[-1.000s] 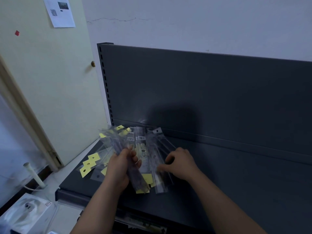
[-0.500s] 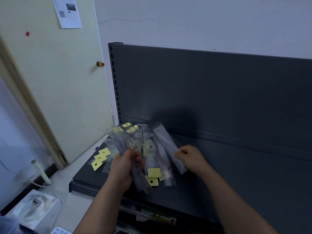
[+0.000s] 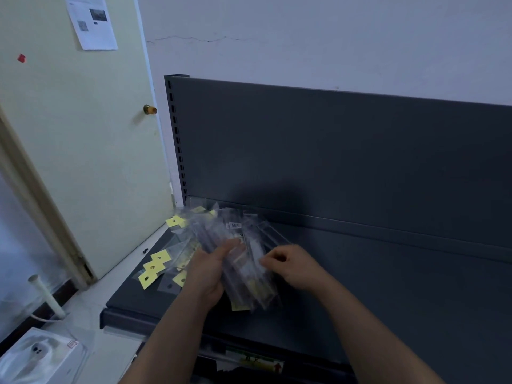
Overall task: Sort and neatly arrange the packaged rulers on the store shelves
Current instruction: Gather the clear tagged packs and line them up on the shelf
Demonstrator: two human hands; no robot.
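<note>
We look down on a pale wall (image 3: 304, 37) with a thin crack, and to its left a cream door (image 3: 83, 151). Against the wall stands a dark grey back panel (image 3: 332, 156) with a slotted upright along its left side, and below it the flat dark shelf (image 3: 415, 314) runs towards us. Over the left half of that shelf we hold a fan of rulers (image 3: 249, 275) in clear sleeves, some with yellow hang tags and one showing a barcode label, spread from near the panel down to the front edge. More loose rulers (image 3: 155, 268) lie in an untidy heap on the shelf's left end, just beside the fan, their yellow tags pointing outward. Our left hand (image 3: 210, 273) grips the fan from beneath, thumb laid across the top of the sleeves. Our right hand (image 3: 293, 266) is curled at the fan's right edge, its fingertips pinching a sleeve there. On the floor at lower left sits a white box (image 3: 38, 356), with a pale pipe (image 3: 45, 297) rising near it. A printed sheet (image 3: 92, 20) is stuck to the door, a brass knob (image 3: 150, 109) juts from the door's right edge, and a small red sticker (image 3: 21, 58) sits far left.
</note>
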